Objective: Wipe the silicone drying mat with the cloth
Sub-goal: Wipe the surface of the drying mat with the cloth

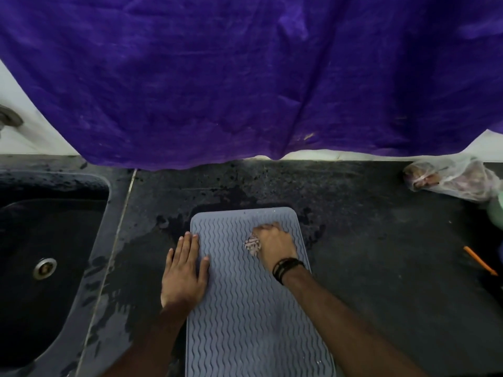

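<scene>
- A grey silicone drying mat (253, 308) with wavy ridges lies flat on a dark, speckled stone counter (367, 254), running lengthwise away from the person.
- The counter around the mat's far end and left side shows wet, darker patches.
- Left of the mat, a dark sink (40, 268) is set into the counter, with a metal drain (45, 268) in its floor.
- Beyond the mat, a large purple cloth sheet (245, 77) hangs over a pale wall.
- Right of the mat and well apart, a clear plastic bag (451, 178) sits at the counter's back edge; an orange pencil (480, 261) lies nearer.
- The left hand (185, 273) presses flat on the mat's left edge, fingers straight and close together.
- The right hand (275, 246), black bands on its wrist, sits on the mat's far right part, fingers curled around a bunched patterned cloth (252, 245).
</scene>
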Demonstrator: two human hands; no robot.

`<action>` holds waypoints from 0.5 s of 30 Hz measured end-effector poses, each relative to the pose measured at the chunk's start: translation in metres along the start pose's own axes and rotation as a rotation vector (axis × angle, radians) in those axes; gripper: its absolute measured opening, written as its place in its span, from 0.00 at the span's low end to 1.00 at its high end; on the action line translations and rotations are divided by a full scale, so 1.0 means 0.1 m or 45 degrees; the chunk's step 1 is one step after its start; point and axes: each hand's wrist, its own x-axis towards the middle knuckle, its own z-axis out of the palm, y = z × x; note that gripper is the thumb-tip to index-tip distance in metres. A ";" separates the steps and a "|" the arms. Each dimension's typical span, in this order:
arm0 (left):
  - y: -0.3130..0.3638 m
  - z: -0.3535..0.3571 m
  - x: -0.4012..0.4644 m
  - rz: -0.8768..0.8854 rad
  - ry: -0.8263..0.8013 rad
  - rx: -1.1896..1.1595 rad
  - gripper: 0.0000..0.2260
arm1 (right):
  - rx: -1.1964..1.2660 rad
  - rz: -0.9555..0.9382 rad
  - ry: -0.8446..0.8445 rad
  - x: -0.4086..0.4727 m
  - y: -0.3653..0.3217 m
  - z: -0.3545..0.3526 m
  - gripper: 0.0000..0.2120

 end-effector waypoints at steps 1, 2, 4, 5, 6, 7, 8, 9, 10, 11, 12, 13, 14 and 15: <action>0.00 0.00 0.00 -0.002 0.003 -0.006 0.32 | -0.019 0.001 -0.019 0.02 0.01 0.02 0.21; 0.00 -0.01 0.00 -0.003 0.007 -0.013 0.32 | -0.042 -0.006 -0.036 0.01 0.01 0.05 0.21; 0.00 -0.01 0.01 -0.001 0.012 -0.027 0.32 | -0.080 -0.037 -0.068 -0.06 0.01 0.12 0.20; 0.00 -0.01 0.00 0.000 0.013 -0.030 0.32 | -0.086 -0.052 -0.081 -0.11 0.02 0.15 0.19; 0.00 0.00 -0.01 0.000 0.011 -0.033 0.32 | -0.077 -0.060 -0.092 -0.14 0.03 0.16 0.18; -0.01 0.01 -0.01 -0.001 0.013 -0.036 0.32 | -0.058 -0.065 -0.099 -0.15 0.05 0.14 0.17; -0.01 0.01 0.00 -0.002 0.016 -0.037 0.32 | -0.040 -0.065 -0.099 -0.13 0.07 0.12 0.16; -0.02 0.01 0.00 -0.003 0.019 -0.035 0.32 | -0.024 -0.059 -0.088 -0.08 0.08 0.08 0.15; -0.02 0.01 0.01 -0.004 0.020 -0.032 0.32 | -0.012 -0.048 -0.062 0.00 0.07 0.04 0.15; -0.02 0.01 0.02 -0.006 0.013 -0.028 0.32 | -0.005 -0.034 -0.028 0.09 0.07 0.00 0.15; -0.02 0.01 0.02 -0.009 0.003 -0.025 0.32 | -0.003 -0.017 0.004 0.17 0.06 -0.03 0.16; -0.02 0.02 0.01 -0.012 -0.003 -0.024 0.32 | -0.008 -0.002 0.024 0.25 0.05 -0.06 0.17; -0.01 0.02 0.01 -0.014 -0.006 -0.023 0.32 | -0.013 0.007 0.025 0.32 0.05 -0.07 0.19; -0.02 0.02 0.01 -0.015 -0.011 -0.022 0.32 | -0.016 0.014 0.007 0.37 0.05 -0.07 0.21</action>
